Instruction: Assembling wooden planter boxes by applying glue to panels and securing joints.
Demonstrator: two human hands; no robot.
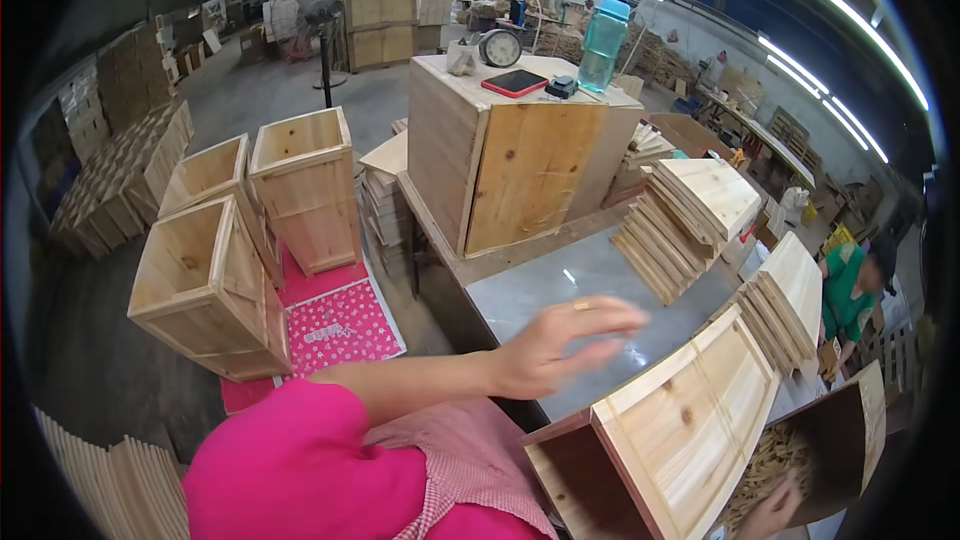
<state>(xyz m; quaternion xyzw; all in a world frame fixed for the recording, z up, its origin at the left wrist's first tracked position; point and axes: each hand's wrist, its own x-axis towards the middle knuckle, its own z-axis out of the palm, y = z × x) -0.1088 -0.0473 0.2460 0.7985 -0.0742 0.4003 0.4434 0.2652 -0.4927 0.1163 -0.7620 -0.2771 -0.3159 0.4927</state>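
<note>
Two bare hands show in my head view. Closest to me, the right hand (775,512) reaches into a brown carton (852,430) of small wooden pieces (772,462); its fingers are partly hidden, so I can't tell whether it grips any. Just left of it, the wooden box (690,415) lies on its side at the near end of the tabletop (560,285), open end toward me at lower left, long axis running away to the upper right, framed panel facing up. The left hand (555,348), blurred, hovers near it with fingers stretched out, holding nothing I can see. Two panel stacks (665,245) (783,312) stand past the box. To my left, three upright boxes (205,285) stand with open tops by a pink mat (345,325), whose white pattern includes a lettered patch too small to read. Beyond, a large cabinet (535,180) carries a phone (515,84), a round clock (500,48) with illegible dial marks, and a teal bottle (605,45). Off right, a co-worker in green (846,295) bends down.
</note>
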